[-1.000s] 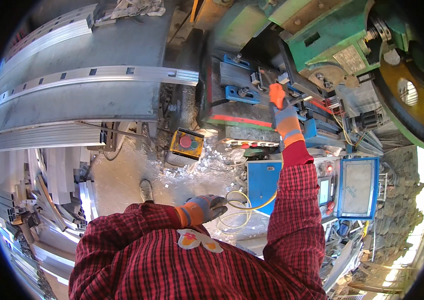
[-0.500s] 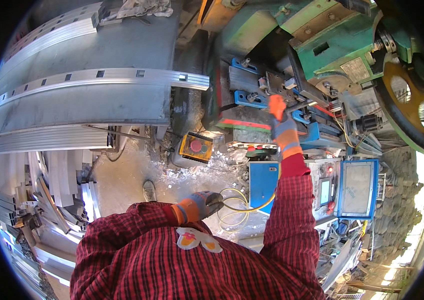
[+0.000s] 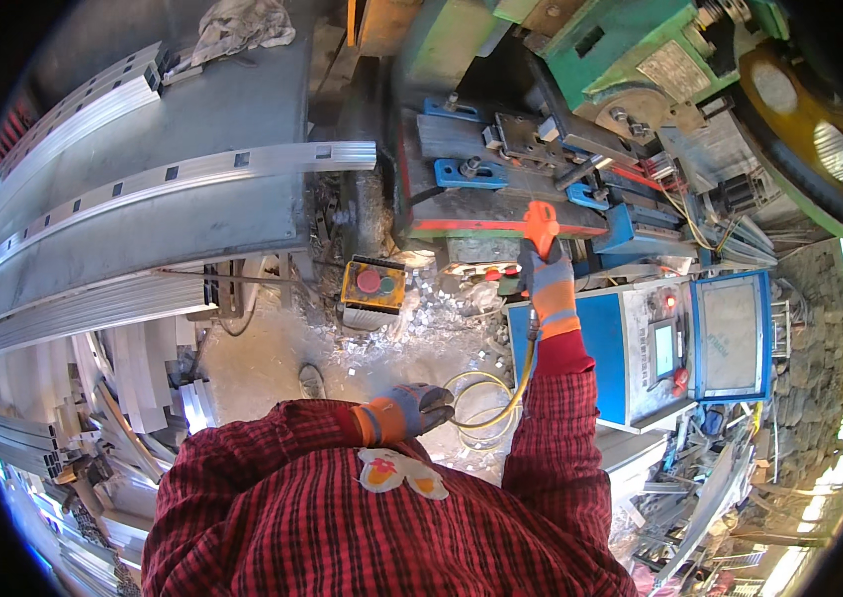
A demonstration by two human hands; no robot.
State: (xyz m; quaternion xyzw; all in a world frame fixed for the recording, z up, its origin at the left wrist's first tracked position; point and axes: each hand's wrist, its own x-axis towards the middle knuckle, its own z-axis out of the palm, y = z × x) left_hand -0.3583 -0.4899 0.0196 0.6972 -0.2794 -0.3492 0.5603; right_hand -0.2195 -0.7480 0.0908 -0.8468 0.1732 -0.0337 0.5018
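Observation:
My right hand (image 3: 551, 279), in a grey and orange glove, is closed around an orange air blow gun (image 3: 541, 225) in front of the press bed. A yellow air hose (image 3: 513, 406) hangs from the gun's lower end and curves down to my left fingers. Close to my body, my left hand (image 3: 406, 411) is curled, its fingertips meeting the hose. Beyond the gun, the press bed (image 3: 486, 211) carries a metal die (image 3: 531, 139) and blue clamps (image 3: 471, 173).
A punched aluminium profile (image 3: 192, 171) lies on the grey table (image 3: 242, 219) at left. A yellow button box (image 3: 374, 284) stands amid metal scraps. A blue control cabinet (image 3: 580, 338) is at right, below the green press (image 3: 630, 70) with its flywheel (image 3: 799, 119).
My right hand has drawn the blow gun back from the die toward me, to the bed's front edge. The view has shifted, and my left hand stays near my body.

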